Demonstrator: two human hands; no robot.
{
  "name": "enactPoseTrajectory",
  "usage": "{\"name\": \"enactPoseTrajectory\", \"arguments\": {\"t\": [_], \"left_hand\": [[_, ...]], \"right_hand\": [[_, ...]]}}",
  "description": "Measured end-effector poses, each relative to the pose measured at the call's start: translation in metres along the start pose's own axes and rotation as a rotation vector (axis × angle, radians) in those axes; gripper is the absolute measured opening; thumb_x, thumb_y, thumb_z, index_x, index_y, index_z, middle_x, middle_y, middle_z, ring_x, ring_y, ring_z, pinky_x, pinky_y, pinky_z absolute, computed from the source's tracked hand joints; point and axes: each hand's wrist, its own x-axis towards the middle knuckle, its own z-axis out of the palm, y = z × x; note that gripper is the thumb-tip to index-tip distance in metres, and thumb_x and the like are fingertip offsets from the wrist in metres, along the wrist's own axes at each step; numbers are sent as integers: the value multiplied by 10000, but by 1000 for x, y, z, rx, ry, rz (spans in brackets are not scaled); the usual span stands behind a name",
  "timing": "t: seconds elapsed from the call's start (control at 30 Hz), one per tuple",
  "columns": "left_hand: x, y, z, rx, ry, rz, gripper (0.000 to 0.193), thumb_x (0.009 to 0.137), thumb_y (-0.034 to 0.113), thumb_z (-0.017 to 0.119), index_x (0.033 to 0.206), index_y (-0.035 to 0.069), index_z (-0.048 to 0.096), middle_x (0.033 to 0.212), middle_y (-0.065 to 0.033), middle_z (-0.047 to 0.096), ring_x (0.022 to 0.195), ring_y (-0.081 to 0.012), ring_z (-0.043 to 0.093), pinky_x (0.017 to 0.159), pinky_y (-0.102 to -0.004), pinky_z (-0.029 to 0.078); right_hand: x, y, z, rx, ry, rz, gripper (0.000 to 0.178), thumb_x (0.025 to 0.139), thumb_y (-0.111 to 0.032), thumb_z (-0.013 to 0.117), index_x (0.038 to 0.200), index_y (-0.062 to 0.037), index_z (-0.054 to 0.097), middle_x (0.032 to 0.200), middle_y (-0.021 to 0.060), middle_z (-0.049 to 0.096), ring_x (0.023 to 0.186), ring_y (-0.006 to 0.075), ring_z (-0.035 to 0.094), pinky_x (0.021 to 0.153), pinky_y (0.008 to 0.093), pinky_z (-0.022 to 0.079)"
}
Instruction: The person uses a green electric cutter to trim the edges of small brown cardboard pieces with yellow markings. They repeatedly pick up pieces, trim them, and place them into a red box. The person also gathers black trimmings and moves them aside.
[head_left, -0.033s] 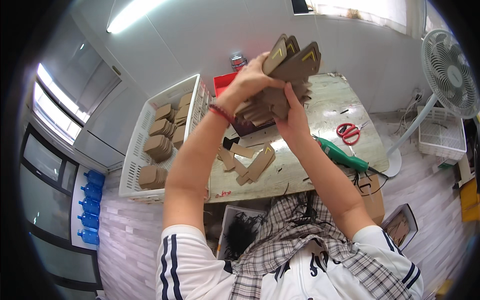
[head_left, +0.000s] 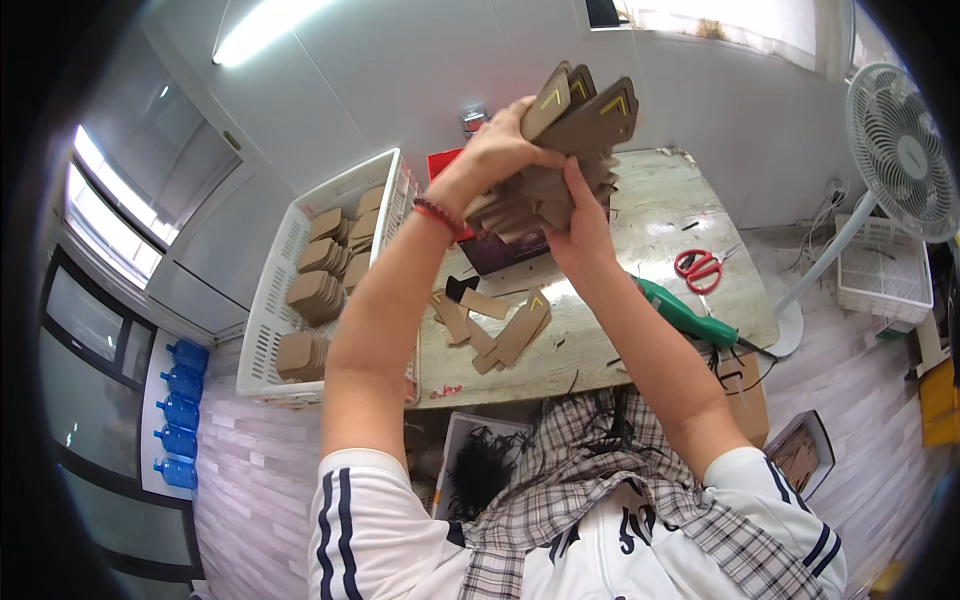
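Note:
A thick, uneven bundle of flat brown cardboard-like pieces (head_left: 540, 195) is held up over the table in both my hands. The longer pieces at its top have rounded corners, and some carry a yellow angular mark. My left hand (head_left: 497, 150) is closed round the upper left side, its thumb across the front. From below and the right, my right hand (head_left: 583, 222) grips the bundle, thumb pointing up along it. Below them, several loose brown pieces (head_left: 520, 328) lie scattered on the table (head_left: 650, 205), one with the same yellow mark, beside a small black piece (head_left: 461, 288).
A white perforated crate (head_left: 262, 345) at the left holds stacks of brown pieces (head_left: 318, 297). Right of my right forearm lie a green corded power tool (head_left: 690, 312) and red-handled scissors (head_left: 699, 271). Behind the bundle are red and dark boxes (head_left: 500, 255). A white fan (head_left: 905, 155) stands far right.
Both hands and the bundle have shifted very slightly up and to the left. The grip looks the same.

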Motion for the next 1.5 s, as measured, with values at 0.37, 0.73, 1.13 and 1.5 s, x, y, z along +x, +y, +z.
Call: {"name": "enactPoseTrajectory", "arguments": {"t": [0.37, 0.73, 1.13, 1.5], "left_hand": [[94, -157, -17, -73, -169, -126, 833, 651, 257, 786, 1365, 51, 410, 1159, -128, 592, 1039, -219, 561, 914, -327, 436], [112, -191, 22, 66, -323, -296, 839, 677, 430, 739, 1373, 78, 429, 1256, -158, 558, 1148, -278, 533, 981, -335, 398], [114, -168, 48, 500, -145, -136, 1043, 630, 518, 775, 1458, 107, 294, 1432, -175, 398, 1340, -345, 348, 1079, -539, 263], [-139, -174, 84, -70, 636, -506, 468, 786, 394, 704, 1037, 6, 628, 941, -175, 658, 856, -285, 634, 781, -375, 482]], "right_hand": [[146, 98, -23, 75, 147, 120, 503, 850, -360, 685, 1263, -138, 502, 1256, 38, 560, 1152, 234, 530, 1027, 448, 392], [223, 51, -79, -663, 247, 715, 471, 909, -452, 552, 1230, -108, 543, 1252, 87, 591, 1137, 228, 552, 986, 415, 388], [187, -2, -101, -2038, 262, 262, 690, 833, -647, 475, 1029, -19, 679, 1054, 172, 666, 1049, 344, 612, 868, 410, 454], [5, 38, -141, -1698, -722, -340, 195, 737, -179, 739, 847, -58, 632, 879, 81, 593, 866, 268, 583, 751, 378, 486]]}}
